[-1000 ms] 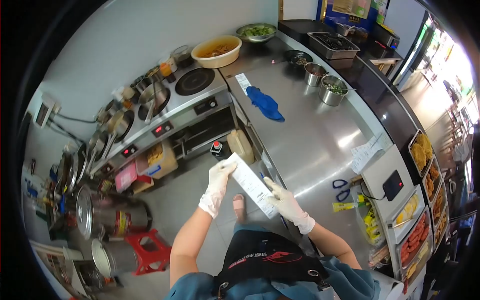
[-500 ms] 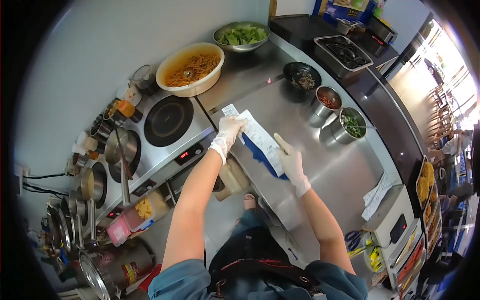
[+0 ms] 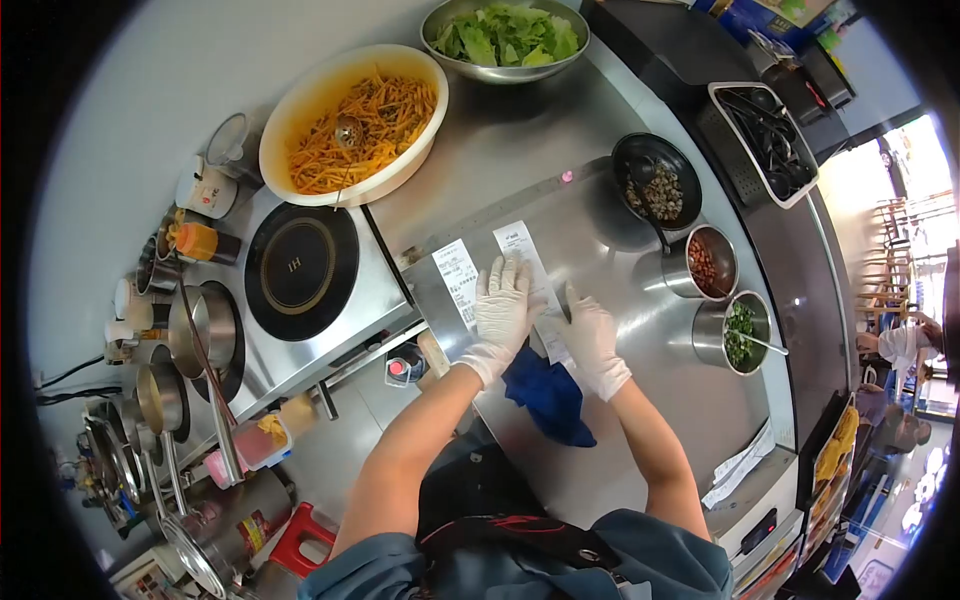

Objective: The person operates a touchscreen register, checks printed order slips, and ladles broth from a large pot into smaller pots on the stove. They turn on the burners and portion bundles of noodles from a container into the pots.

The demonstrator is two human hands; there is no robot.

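1. nearly flat with left grip [image 3: 504,300], touching long receipt [image 3: 541,277].
2. half-curled with right grip [image 3: 592,335] at receipt's 4 o'clock edge, hold unclear.
3. lying on tabletop [image 3: 655,405], at 12 o'clock from blue cloth [image 3: 550,400].

Glossy metal counter [image 3: 660,360], matt blue cloth [image 3: 550,400], 2 smooth paper receipts [image 3: 457,280], white plastic basin [image 3: 425,150]

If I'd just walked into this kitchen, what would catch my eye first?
Probably the big pale basin of orange shredded food at the back of the counter, with a metal bowl of green leaves beside it. Nearer the middle, a crumpled blue cloth stands out against the steel, just below two gloved hands at a paper slip.
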